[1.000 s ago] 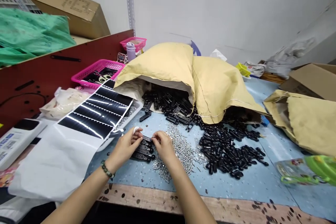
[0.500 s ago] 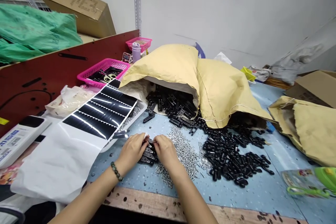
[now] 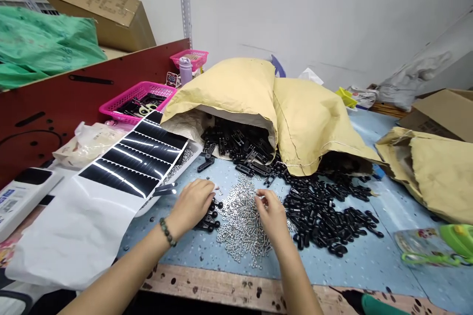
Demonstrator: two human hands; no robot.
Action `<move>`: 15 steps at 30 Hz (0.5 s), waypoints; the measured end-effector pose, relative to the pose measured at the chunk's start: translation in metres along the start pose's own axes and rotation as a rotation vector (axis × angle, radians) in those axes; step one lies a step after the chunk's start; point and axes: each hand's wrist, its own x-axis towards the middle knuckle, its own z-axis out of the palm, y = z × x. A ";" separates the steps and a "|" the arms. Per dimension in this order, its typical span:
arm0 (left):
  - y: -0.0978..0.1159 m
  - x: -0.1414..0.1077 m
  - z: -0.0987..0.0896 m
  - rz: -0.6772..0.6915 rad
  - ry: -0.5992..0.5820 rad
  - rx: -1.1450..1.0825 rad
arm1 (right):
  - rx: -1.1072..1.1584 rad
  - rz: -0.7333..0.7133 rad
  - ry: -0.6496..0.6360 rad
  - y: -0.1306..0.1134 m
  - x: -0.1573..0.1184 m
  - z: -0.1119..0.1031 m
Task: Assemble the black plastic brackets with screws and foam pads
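Note:
My left hand (image 3: 194, 206), with a beaded bracelet at the wrist, is curled at the near left of the screw pile. Its fingers are bent over a small group of black plastic parts (image 3: 210, 219) with round ends; whatever is between the fingertips is hidden. Over the right side of the loose silver screws (image 3: 244, 226), my right hand (image 3: 272, 214) has thumb and fingertips drawn together. Anything pinched there is too small to make out. A larger heap of black knob-like pieces (image 3: 328, 216) lies to the right of this hand.
Two yellow paper sacks (image 3: 229, 83) spill black parts at the back. On the left are a printed sheet (image 3: 129, 162) over a white tray (image 3: 185, 167) and a pink basket (image 3: 107, 108). A green-lidded bottle (image 3: 424, 241) lies right; a teal-handled tool (image 3: 379, 305) shows at the bottom edge.
My hands were together over the black parts and are now apart. My right hand has moved right over the screws; my left stays near the parts. The teal-handled tool has come into view.

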 end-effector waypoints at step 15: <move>0.026 0.056 0.032 0.092 -0.209 0.042 | -0.265 0.022 -0.137 -0.012 -0.013 -0.006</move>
